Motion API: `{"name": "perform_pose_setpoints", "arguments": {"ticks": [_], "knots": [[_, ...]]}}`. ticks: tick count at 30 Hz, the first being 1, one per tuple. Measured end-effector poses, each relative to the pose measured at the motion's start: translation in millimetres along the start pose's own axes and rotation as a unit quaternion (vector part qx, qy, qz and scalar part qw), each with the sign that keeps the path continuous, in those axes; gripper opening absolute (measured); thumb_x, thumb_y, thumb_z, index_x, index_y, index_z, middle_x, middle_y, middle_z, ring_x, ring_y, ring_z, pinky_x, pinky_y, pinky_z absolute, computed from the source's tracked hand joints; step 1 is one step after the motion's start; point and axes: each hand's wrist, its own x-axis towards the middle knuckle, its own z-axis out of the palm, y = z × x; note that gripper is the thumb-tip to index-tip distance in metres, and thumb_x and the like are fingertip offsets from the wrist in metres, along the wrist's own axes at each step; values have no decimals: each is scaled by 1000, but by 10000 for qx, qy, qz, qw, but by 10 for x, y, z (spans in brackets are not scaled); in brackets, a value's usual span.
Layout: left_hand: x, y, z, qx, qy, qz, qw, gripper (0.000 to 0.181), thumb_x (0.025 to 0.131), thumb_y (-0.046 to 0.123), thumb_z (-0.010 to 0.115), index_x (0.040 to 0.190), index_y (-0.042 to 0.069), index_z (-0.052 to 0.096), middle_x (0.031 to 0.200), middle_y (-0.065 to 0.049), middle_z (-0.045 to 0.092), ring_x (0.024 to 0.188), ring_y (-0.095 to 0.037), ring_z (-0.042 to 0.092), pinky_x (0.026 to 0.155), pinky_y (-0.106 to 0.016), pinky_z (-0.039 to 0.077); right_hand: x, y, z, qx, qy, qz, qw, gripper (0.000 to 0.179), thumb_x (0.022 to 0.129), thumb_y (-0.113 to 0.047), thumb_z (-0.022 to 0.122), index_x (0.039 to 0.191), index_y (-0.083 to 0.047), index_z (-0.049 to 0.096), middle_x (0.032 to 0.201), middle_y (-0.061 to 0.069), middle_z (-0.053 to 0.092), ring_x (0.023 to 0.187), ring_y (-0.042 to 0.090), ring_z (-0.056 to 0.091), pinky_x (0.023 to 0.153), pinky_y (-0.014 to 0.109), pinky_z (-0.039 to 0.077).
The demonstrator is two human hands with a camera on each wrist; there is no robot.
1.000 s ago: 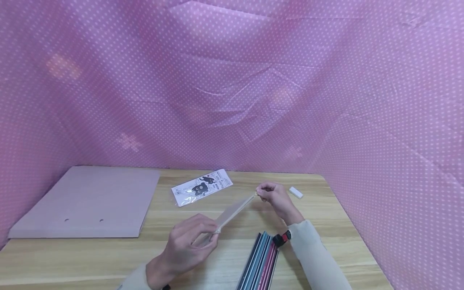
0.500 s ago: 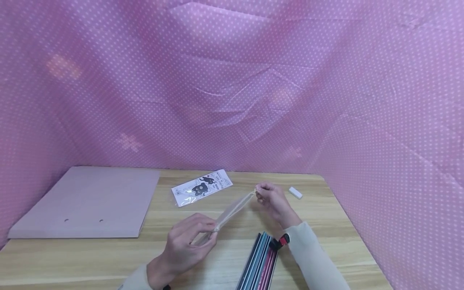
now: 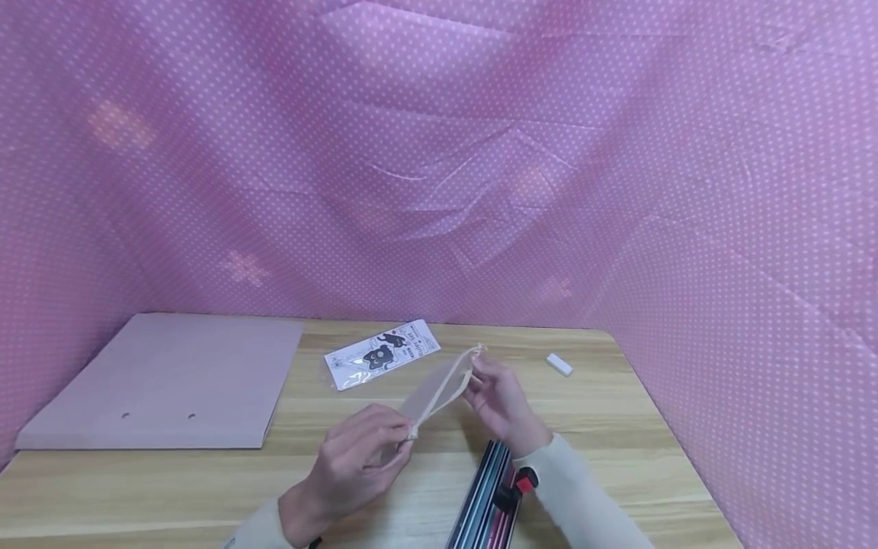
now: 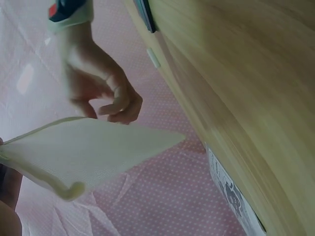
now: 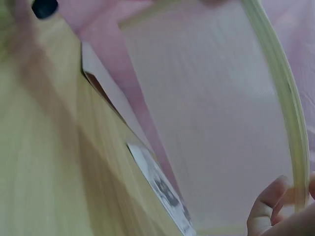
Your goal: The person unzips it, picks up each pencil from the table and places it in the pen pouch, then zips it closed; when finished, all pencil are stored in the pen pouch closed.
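A pale, see-through mesh zipper pouch point(image 3: 428, 396) is held slanted above the table, its mouth spread apart. My left hand point(image 3: 357, 461) pinches the pouch's near-left corner between thumb and fingers. At the far-right end, my right hand point(image 3: 504, 400) has its fingers at the rim, the thumb point(image 5: 268, 204) on one side of the zipper edge. Seen from the left wrist, the mesh panel point(image 4: 103, 152) hangs in front of the right hand point(image 4: 106, 86). Below the right wrist lies a bundle of slim pencils point(image 3: 476, 499), dark, teal and pink, partly covered by the wrist strap.
A packaged ruler set point(image 3: 380, 356) with black cat pictures lies behind the pouch. To the right is a small white eraser point(image 3: 559, 364). A large pale folder point(image 3: 185, 374) covers the table's left back. Pink dotted cloth point(image 3: 439, 191) walls the table in.
My right hand has shifted from the zipper's tip down and inward along the rim. The pouch's mouth has widened. My left hand stays nearly where it was.
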Motion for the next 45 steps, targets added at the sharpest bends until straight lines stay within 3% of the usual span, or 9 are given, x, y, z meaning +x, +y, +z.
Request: {"name": "perform_pose_setpoints", "arguments": {"ticks": [3, 10, 13, 17, 23, 27, 33, 39, 45], "knots": [[-1, 1, -10, 87, -107, 71, 9999, 18, 95, 5, 63, 83, -6, 71, 82, -18, 74, 73, -25, 72, 73, -22, 62, -76, 54, 90, -2, -124, 146, 9998, 15, 102, -13, 47, 107, -13, 61, 102, -3, 65, 96, 12, 63, 90, 26, 56], [-32, -15, -24, 32, -299, 48, 9995, 17, 95, 6, 63, 85, -5, 71, 84, -16, 74, 76, -25, 72, 76, -24, 63, -285, 140, 265, -564, -650, 180, 9961, 46, 100, -10, 44, 144, 2, 39, 117, -1, 67, 96, 13, 68, 78, 22, 58], [-39, -23, -26, -32, -384, 16, 9993, 16, 94, 7, 63, 86, -4, 71, 84, -15, 74, 77, -24, 72, 78, -25, 62, -348, 163, 323, -818, -746, 33, 9938, 41, 97, -5, 46, 137, 4, 44, 111, -1, 71, 92, 11, 71, 75, 22, 59], [-50, -24, -24, -101, -595, -126, 9981, 9, 88, 8, 72, 90, -2, 72, 88, -12, 75, 81, -22, 73, 81, -27, 62, -386, 190, 351, -993, -625, -212, 9929, 17, 95, -1, 49, 110, -6, 56, 100, -5, 72, 88, 9, 72, 75, 23, 60], [-30, 20, -24, -199, -1094, -981, 9890, 46, 70, 30, 92, 102, 4, 72, 92, -4, 76, 84, -16, 72, 81, -24, 61, -413, 224, 347, -1212, -522, -469, 9901, 13, 93, 1, 53, 93, -13, 54, 86, -7, 69, 78, 7, 70, 73, 25, 61], [9, 55, 1, -62, -1343, -2126, 9678, 52, 72, 38, 91, 107, 7, 69, 89, -1, 72, 76, -9, 69, 71, -14, 58, -443, 266, 367, -1580, -676, -533, 9837, 10, 93, -1, 57, 93, -10, 54, 87, -6, 72, 78, 9, 72, 71, 28, 63], [105, 61, 36, 271, -1772, -3649, 9136, 47, 76, 27, 89, 113, 5, 71, 86, 2, 72, 67, 1, 61, 59, -11, 52, -478, 322, 421, -1897, -857, -626, 9761, 13, 90, -4, 64, 94, -3, 52, 86, -5, 71, 75, 9, 72, 68, 26, 62], [151, 38, 22, 485, -1949, -4160, 8869, 20, 80, 8, 81, 100, 5, 78, 75, 3, 70, 61, 6, 51, 52, -12, 49, -471, 341, 427, -1990, -1162, -542, 9716, 14, 94, -2, 62, 106, 2, 55, 89, -1, 74, 76, 12, 75, 70, 28, 64], [147, 12, 26, 702, -2003, -4511, 8669, 5, 83, 13, 80, 86, 9, 79, 73, 3, 74, 60, 7, 54, 54, -12, 49, -460, 347, 415, -2037, -1327, -374, 9693, 7, 96, -5, 61, 101, -1, 58, 87, -2, 78, 74, 12, 76, 70, 29, 64]]}}
